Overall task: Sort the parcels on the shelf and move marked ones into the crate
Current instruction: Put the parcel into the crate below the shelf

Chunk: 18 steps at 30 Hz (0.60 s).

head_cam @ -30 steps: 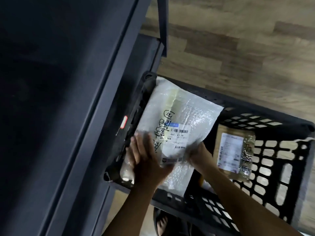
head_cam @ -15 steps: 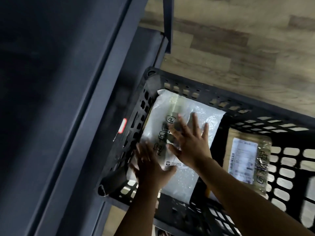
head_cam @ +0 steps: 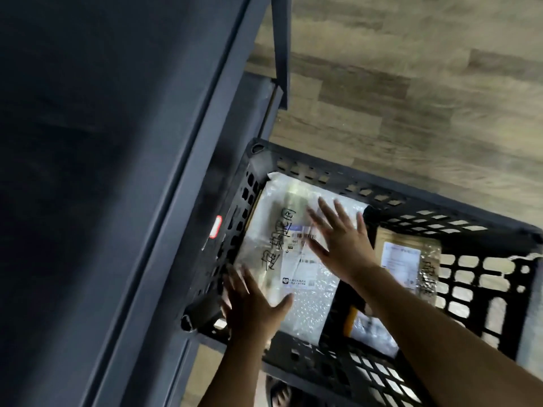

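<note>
**Both hands spread over a marked parcel in the crate**

Left hand (head_cam: 252, 306) and right hand (head_cam: 343, 242) are both wide, fingers straight and splayed, gripping nothing. Under them a white bubble-wrap parcel (head_cam: 308, 309) lies flat inside the black perforated plastic crate (head_cam: 382, 183). The left hand covers its near corner and the right hand lies over its printed shipping label (head_cam: 296, 277). Whether the palms press it I cannot tell. Black handwritten marker characters run along the parcel between the two hands. A barcode shows by the right fingertips, and the label's small print is too blurred to read.

Right of the right wrist lies a brown parcel (head_cam: 390, 233) with a white printed label and more black handwriting beside it, also unreadable. Left of the left hand stands the dark grey metal shelf (head_cam: 176, 201), which bears a small red-edged tag (head_cam: 216, 227).
</note>
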Each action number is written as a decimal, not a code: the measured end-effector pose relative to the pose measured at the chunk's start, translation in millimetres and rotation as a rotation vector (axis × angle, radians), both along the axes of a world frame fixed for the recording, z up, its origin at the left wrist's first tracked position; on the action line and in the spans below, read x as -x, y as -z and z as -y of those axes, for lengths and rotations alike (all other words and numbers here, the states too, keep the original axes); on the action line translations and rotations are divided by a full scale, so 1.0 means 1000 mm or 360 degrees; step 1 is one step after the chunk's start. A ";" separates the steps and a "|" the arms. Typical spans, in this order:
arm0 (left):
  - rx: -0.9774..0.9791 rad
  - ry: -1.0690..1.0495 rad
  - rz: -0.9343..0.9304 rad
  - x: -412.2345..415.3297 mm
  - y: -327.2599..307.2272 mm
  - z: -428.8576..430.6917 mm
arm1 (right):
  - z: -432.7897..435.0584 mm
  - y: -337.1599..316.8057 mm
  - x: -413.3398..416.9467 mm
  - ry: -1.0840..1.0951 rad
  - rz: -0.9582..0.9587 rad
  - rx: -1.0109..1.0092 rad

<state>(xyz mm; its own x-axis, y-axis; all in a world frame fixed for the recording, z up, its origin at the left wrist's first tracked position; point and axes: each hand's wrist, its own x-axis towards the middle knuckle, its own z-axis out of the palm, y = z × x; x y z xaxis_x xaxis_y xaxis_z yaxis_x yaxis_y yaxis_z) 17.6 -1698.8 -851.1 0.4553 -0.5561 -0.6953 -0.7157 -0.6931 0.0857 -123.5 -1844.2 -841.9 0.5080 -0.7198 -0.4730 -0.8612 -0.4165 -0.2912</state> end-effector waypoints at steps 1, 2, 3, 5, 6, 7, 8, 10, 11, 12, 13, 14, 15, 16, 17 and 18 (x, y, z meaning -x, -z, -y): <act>0.0044 0.0052 0.0017 0.003 -0.013 -0.007 | -0.011 -0.014 0.011 0.0096 0.0047 0.0011; 0.0122 0.0088 0.0017 0.007 -0.024 -0.015 | -0.025 -0.026 0.022 0.0145 0.0057 -0.0003; 0.0184 0.0119 0.0031 0.010 -0.037 -0.019 | -0.041 -0.039 0.032 0.0153 0.0023 0.0006; 0.0292 0.0206 0.0155 0.018 -0.057 -0.026 | -0.073 -0.060 0.053 0.0161 -0.0056 0.0004; 0.0339 0.0230 0.0204 0.022 -0.072 -0.024 | -0.086 -0.073 0.063 0.0190 -0.0061 -0.0006; 0.0370 0.0248 0.0224 0.025 -0.090 -0.019 | -0.096 -0.089 0.069 0.0247 -0.0060 -0.0025; 0.0408 0.0267 0.0252 0.028 -0.111 -0.013 | -0.102 -0.107 0.072 0.0313 -0.0047 -0.0055; 0.0517 0.0286 0.0286 0.035 -0.153 -0.004 | -0.108 -0.143 0.073 0.0411 0.0001 -0.0101; 0.0590 0.0270 0.0305 0.038 -0.180 0.000 | -0.108 -0.169 0.071 0.0437 0.0053 -0.0135; 0.0664 0.0254 0.0319 0.040 -0.207 0.001 | -0.107 -0.198 0.065 0.0438 0.0090 -0.0121; 0.0733 0.0230 0.0321 0.041 -0.237 0.002 | -0.103 -0.232 0.058 0.0442 0.0101 -0.0124; 0.0808 0.0227 0.0330 0.043 -0.266 0.002 | -0.099 -0.261 0.053 0.0415 0.0134 -0.0081; 0.0870 0.0221 0.0343 0.046 -0.286 0.000 | -0.093 -0.281 0.049 0.0339 0.0108 -0.0013; 0.0922 0.0182 0.0423 0.046 -0.307 -0.004 | -0.087 -0.310 0.043 0.0309 0.0078 -0.0036; 0.0960 0.0156 0.0489 0.044 -0.326 -0.009 | -0.079 -0.338 0.036 0.0306 0.0044 -0.0091; 0.0953 0.0141 0.0532 0.042 -0.346 -0.013 | -0.072 -0.361 0.030 0.0241 0.0035 -0.0045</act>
<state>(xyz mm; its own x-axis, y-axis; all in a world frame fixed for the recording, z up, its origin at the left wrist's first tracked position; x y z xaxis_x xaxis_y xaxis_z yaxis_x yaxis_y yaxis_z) -24.2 -1685.7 -505.1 0.5268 -0.8455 -0.0870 -0.8222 -0.5329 0.2001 -153.3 -1772.1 -481.3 0.4052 -0.7754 -0.4843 -0.9069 -0.2739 -0.3203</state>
